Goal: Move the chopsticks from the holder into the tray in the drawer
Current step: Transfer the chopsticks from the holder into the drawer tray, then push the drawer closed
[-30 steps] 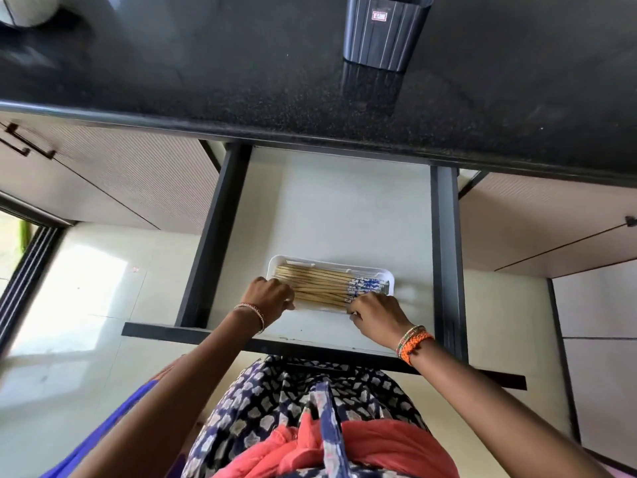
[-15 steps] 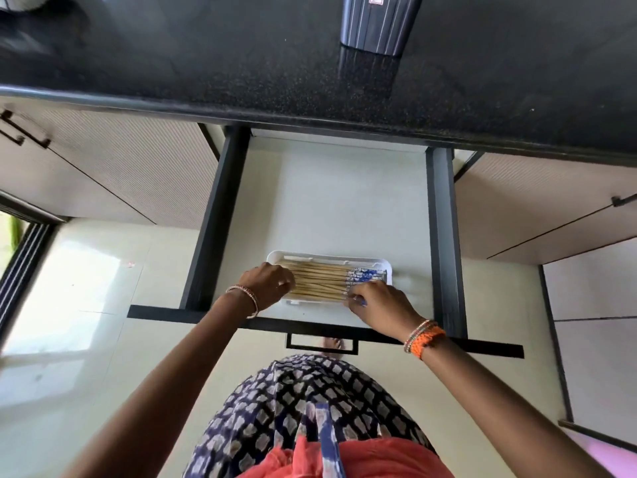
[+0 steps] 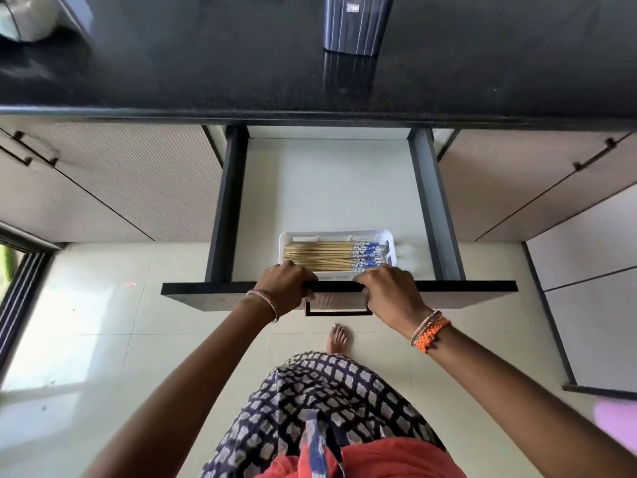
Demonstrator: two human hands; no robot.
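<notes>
hands both curl over the drawer front, left hand and right hand flanking the handle; chopsticks lie in the tray at centre frame. push evenly, slowly, so nothing slides.

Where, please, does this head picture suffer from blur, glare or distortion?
Head view: motion blur smears the pot at top left; daylight glares off the floor at left; the wide lens bows the counter edge; the chopsticks and tray stay sharp.

Home kitchen: black stone counter, cabinets, cutlery drawer.
</notes>
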